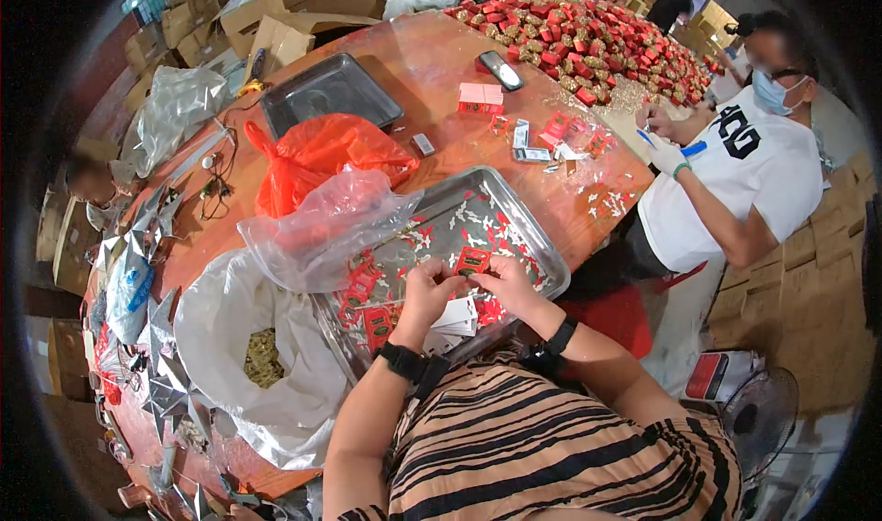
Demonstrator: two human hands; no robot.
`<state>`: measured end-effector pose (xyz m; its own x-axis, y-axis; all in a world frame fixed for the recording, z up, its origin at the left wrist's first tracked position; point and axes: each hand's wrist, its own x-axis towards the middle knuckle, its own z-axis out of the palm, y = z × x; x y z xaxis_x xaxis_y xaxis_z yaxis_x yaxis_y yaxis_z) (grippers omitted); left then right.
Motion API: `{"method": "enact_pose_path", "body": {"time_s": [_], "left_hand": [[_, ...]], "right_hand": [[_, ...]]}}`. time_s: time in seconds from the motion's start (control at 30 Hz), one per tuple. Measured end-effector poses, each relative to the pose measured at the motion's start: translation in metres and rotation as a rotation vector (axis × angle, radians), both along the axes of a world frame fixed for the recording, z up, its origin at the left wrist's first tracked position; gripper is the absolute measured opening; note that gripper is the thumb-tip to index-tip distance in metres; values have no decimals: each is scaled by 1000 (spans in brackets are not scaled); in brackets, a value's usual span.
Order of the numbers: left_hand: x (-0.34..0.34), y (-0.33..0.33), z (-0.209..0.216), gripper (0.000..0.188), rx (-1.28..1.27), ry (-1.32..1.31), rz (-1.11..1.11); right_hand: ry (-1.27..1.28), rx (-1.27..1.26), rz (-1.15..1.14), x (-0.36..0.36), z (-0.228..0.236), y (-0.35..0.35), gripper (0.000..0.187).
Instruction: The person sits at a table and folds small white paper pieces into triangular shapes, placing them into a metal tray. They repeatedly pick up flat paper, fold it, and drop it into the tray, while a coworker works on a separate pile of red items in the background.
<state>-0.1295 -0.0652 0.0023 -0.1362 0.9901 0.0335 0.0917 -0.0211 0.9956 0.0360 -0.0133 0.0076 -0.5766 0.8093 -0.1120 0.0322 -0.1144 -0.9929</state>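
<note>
My left hand point(430, 289) and my right hand point(507, 287) pinch a small red card point(472, 261) with a dark green printed middle from its two sides. They hold it above a metal tray point(528, 220) at the table's near edge. Scattered over the tray lie many small red and white paper scraps. More red cards point(375, 326) rest in the tray beside my left wrist. Below my hands is a fanned bunch of white cards point(455, 317). The fingertips partly cover the edges of the held card.
Left of the tray stand a white sack point(216, 323) of dried greenish-brown material, a clear plastic bag point(335, 222) and a red bag point(317, 153). Farther back are a dark tray point(331, 94), a phone point(501, 71) and a red-gold heap point(570, 39). A masked co-worker point(735, 163) is at right.
</note>
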Motion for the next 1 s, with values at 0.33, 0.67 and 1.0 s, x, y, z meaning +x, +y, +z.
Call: {"method": "enact_pose_path", "body": {"time_s": [0.33, 0.67, 1.0], "left_hand": [[-34, -12, -46, 49, -118, 875, -78], [-22, -27, -62, 43, -96, 1060, -80], [-51, -53, -47, 32, -225, 405, 105]], "right_hand": [[291, -585, -476, 73, -16, 110, 14], [-462, 579, -123, 7, -87, 87, 16], [-572, 531, 98, -55, -81, 67, 6]]}}
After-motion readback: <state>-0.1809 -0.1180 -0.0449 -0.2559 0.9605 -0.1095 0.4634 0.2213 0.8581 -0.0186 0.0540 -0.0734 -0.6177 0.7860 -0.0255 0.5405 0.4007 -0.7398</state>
